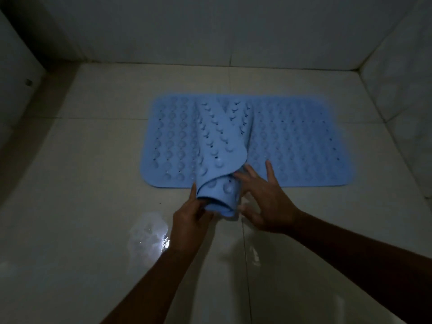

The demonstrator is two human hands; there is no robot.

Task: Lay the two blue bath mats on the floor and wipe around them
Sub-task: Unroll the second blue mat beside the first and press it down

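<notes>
Fingers of the left hand (189,217) grip the near end of the rolled blue mat (217,146); the right hand (268,202) has its fingers spread wide, touching the roll's right side. The roll extends over the flat blue mat (299,141) on the floor (70,160).

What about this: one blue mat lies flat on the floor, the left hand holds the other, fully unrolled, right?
No. The head view shows the held mat rolled up in the left hand; the flat mat does lie on the floor.
</notes>
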